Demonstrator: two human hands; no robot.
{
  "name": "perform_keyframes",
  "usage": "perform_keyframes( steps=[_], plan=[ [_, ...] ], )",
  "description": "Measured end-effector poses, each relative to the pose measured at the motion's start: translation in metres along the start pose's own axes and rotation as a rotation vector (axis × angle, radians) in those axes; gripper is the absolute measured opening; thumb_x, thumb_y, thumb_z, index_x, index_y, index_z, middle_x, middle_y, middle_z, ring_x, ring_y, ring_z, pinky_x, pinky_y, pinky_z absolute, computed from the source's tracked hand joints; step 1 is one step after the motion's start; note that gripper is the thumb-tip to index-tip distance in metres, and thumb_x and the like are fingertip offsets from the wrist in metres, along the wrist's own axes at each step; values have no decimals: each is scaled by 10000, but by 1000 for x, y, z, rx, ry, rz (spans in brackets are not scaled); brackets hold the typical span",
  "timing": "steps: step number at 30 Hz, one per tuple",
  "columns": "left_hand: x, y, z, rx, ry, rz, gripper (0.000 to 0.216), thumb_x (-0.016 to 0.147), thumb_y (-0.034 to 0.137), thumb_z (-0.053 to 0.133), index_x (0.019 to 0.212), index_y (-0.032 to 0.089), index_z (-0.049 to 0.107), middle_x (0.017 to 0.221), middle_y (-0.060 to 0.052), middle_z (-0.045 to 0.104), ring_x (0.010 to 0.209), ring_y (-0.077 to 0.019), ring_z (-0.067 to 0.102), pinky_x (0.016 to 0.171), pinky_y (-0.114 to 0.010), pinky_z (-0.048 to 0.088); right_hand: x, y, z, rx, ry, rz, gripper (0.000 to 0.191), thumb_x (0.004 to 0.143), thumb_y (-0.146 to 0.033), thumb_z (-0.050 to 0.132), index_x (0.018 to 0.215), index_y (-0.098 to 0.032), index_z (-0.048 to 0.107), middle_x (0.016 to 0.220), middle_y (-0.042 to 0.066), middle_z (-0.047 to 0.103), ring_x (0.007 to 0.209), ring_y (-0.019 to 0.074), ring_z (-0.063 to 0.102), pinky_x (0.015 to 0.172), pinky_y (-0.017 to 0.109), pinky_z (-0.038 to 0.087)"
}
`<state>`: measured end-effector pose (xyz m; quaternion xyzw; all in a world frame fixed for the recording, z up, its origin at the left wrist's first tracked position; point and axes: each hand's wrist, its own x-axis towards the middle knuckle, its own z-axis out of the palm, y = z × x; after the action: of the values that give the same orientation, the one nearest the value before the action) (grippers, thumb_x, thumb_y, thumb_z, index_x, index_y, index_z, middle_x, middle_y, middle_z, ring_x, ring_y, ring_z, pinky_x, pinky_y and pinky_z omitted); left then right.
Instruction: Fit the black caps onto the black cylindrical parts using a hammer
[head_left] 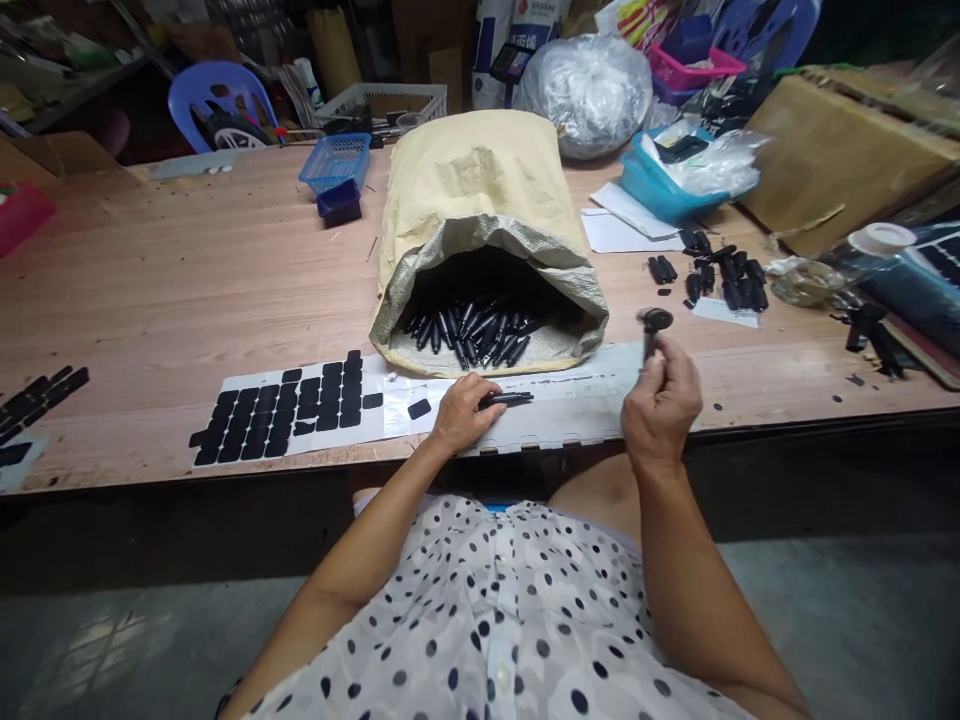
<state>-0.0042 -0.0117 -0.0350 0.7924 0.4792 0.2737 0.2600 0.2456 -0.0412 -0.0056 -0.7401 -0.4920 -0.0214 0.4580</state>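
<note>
My left hand [463, 412] rests on the table's front edge, closed on a thin black rod-shaped part [507, 399] that lies on a white backing sheet [570, 405]. My right hand [661, 400] is raised just above the edge and pinches a small black part with a round head [654, 325], held upright. Behind both hands lies an open tan sack [480, 190] on its side, with several black rod parts [472, 335] in its mouth. To the left, a sheet holds rows of black rounded pads [281, 410]; one loose pad [418, 408] lies near my left hand.
A heap of black parts [724, 275] lies at the right, beyond it blue trays [664, 185], papers and a cardboard box [832, 150]. A blue basket [335, 160] and a dark box stand behind left. More black pads [41, 395] lie at the far left edge.
</note>
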Motion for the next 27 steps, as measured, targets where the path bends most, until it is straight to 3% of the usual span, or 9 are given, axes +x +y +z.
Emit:
perform_keyframes(
  steps=[4, 9, 13, 20, 27],
  plan=[
    [1, -2, 1, -12, 2, -5, 142, 862, 243, 709, 1002, 237, 731, 927, -22, 669, 929, -213, 621, 861, -353, 522, -38, -20, -2, 350, -328, 65, 413, 956, -450, 525, 1257, -211, 675, 938, 54, 712, 745, 172, 612, 687, 317, 543],
    [2, 0, 2, -38, -9, -19, 152, 859, 223, 709, 1005, 232, 750, 932, -23, 670, 951, -212, 622, 885, -353, 518, -77, -36, 5, 395, -464, -106, 351, 964, -377, 525, 1220, -229, 713, 1049, 82, 748, 869, 199, 670, 820, 363, 583],
    [3, 2, 2, -38, -12, -41, 140, 878, 220, 678, 985, 240, 765, 887, -19, 653, 915, -203, 613, 860, -344, 516, -88, -42, 8, 337, -494, -212, 357, 989, -323, 476, 1254, -254, 706, 1024, 82, 746, 928, 214, 688, 865, 375, 589],
    [4, 1, 3, -48, -11, -29, 129, 887, 234, 671, 968, 243, 771, 872, -20, 653, 908, -206, 616, 861, -353, 519, -89, -41, 11, 215, -487, -255, 381, 1008, -313, 442, 1296, -282, 690, 988, 77, 729, 917, 221, 688, 849, 359, 586],
    [4, -3, 6, -49, 12, -22, 134, 859, 242, 722, 986, 240, 765, 893, -22, 659, 920, -210, 622, 875, -359, 525, -81, -39, 7, 223, -348, -233, 368, 1008, -322, 451, 1271, -244, 695, 990, 85, 737, 917, 220, 685, 865, 363, 579]
  ],
)
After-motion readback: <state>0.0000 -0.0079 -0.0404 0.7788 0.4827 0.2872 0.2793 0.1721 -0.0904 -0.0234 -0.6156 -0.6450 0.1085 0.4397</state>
